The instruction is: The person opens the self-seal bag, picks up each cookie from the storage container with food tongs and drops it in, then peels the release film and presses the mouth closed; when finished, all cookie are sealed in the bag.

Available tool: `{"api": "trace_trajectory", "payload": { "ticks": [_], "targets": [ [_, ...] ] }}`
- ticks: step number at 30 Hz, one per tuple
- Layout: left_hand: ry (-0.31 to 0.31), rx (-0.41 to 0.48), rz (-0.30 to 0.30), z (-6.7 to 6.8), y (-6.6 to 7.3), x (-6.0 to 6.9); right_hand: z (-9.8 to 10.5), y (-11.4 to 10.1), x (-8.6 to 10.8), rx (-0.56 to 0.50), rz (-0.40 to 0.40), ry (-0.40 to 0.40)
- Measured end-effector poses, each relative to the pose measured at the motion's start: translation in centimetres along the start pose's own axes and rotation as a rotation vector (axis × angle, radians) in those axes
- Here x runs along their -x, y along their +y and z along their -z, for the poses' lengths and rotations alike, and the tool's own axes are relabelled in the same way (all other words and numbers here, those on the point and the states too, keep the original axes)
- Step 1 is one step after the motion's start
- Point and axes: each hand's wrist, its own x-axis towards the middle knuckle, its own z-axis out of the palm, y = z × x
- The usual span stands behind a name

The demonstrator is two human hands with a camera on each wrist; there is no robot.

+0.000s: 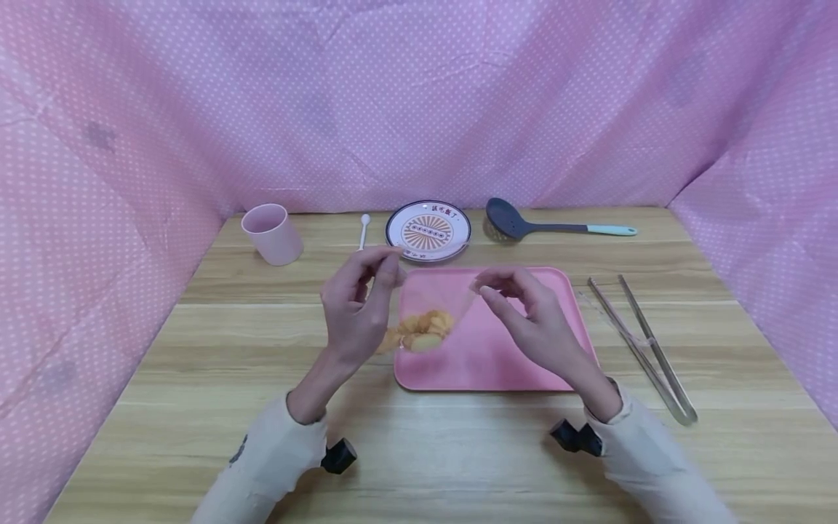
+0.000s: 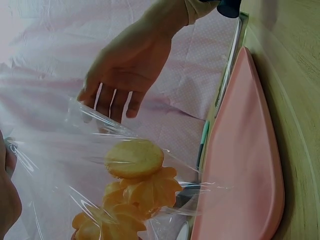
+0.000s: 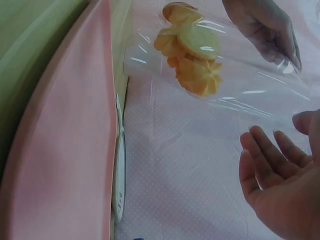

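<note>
A clear plastic bag (image 2: 55, 155) with several golden cookies (image 2: 135, 192) at its bottom hangs between my two hands, above the left part of the pink tray (image 1: 497, 342). My left hand (image 1: 356, 313) pinches one side of the bag's upper edge. At the other upper corner, my right hand (image 1: 530, 316) pinches the film between thumb and index finger, its other fingers loosely bent. In the right wrist view the cookies (image 3: 192, 50) show through the film, some flower-shaped, one round and pale. The bag's outline is hard to make out in the head view.
Along the back stand a pink cup (image 1: 273, 236), a small white spoon (image 1: 364, 231), a patterned plate (image 1: 428, 231) and a dark skimmer (image 1: 556, 225) with a mint handle end. Metal tongs (image 1: 644, 349) lie right of the tray. Pink dotted cloth (image 1: 419, 102) surrounds the wooden table.
</note>
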Motion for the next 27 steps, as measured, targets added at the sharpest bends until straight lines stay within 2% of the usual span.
{"api": "trace_trajectory", "payload": {
  "ticks": [4, 9, 18, 22, 27],
  "targets": [
    [-0.005, 0.020, 0.005, 0.02, 0.08, 0.00, -0.87, 0.04, -0.41, 0.009, -0.006, 0.056],
    [-0.004, 0.021, 0.005, 0.21, 0.14, 0.04, -1.24, 0.21, -0.55, 0.023, 0.024, 0.108],
    [0.054, 0.029, 0.021, 0.42, 0.11, -0.08, -1.05, 0.15, -0.82, -0.162, 0.145, 0.223],
    [0.084, 0.032, 0.049, 0.49, 0.12, -0.03, -0.73, -0.08, -1.01, -0.191, 0.198, 0.265],
    [0.109, 0.060, 0.099, 0.65, 0.10, 0.05, -0.32, -0.39, -1.07, -0.175, 0.246, 0.295]
  ]
}}
